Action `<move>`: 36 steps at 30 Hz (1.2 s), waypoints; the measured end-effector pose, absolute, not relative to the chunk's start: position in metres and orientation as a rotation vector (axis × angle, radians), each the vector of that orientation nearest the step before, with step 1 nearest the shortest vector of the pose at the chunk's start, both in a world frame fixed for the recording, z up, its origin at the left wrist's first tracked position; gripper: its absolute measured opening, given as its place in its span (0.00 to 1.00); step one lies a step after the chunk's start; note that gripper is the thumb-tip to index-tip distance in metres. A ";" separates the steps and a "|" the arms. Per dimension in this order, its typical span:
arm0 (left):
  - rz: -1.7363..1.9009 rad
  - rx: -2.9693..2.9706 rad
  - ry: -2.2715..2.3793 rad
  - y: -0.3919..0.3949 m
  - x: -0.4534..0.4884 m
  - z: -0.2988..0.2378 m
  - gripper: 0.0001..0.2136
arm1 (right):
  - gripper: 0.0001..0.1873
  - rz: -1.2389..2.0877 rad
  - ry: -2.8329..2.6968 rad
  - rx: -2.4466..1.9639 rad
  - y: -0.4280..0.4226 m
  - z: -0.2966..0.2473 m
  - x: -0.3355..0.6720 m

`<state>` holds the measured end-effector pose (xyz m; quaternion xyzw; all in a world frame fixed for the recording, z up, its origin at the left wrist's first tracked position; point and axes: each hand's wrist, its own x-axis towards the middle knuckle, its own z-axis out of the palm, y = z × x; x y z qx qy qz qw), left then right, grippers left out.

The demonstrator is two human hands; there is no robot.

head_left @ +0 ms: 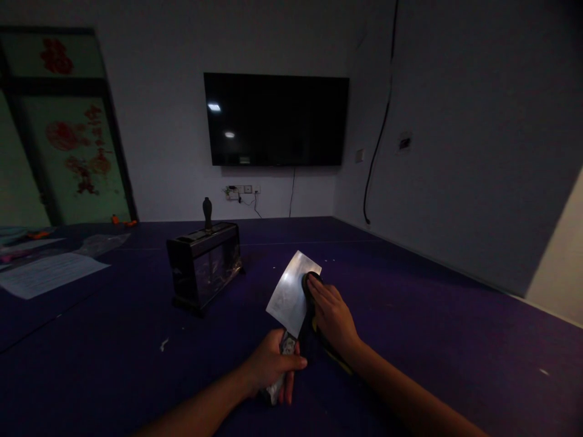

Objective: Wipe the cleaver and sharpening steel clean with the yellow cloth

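A cleaver [291, 294] with a wide, shiny blade is held up over the purple surface, its blade tilted to the upper right. My left hand [268, 365] is wrapped round its patterned grey handle, the thumb lying across to the right. At the right side of the blade, my right hand [336, 317] is closed on a dark, rounded object [311, 280], which touches the blade near its upper right edge. What kind of object it is, I cannot make out. Below the right hand a yellow-edged dark strip shows, partly hidden by the wrist.
To the left stands a black-framed clear box [214, 267] with a dark vase-shaped piece [207, 211] on top. Printed paper [54, 273] and clear plastic lie farther left. Small white scraps dot the purple surface [410, 315]. A television [277, 119] hangs on the far wall.
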<state>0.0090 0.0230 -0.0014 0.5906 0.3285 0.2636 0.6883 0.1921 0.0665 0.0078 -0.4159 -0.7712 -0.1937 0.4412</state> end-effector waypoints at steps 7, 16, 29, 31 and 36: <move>0.600 1.305 0.747 0.024 0.011 -0.005 0.21 | 0.30 -0.458 -1.935 -1.045 0.066 0.008 0.192; 0.634 1.285 0.783 0.024 0.011 -0.005 0.22 | 0.28 -0.397 -2.005 -0.919 0.060 0.011 0.186; 0.662 1.283 0.779 0.025 0.012 -0.006 0.22 | 0.25 -0.416 -2.094 -0.824 0.056 0.010 0.185; 0.664 1.284 0.787 0.025 0.012 -0.007 0.22 | 0.25 -0.406 -2.094 -0.848 0.057 0.009 0.186; 0.646 1.315 0.802 0.025 0.012 -0.007 0.19 | 0.28 -0.400 -2.049 -0.944 0.061 0.009 0.188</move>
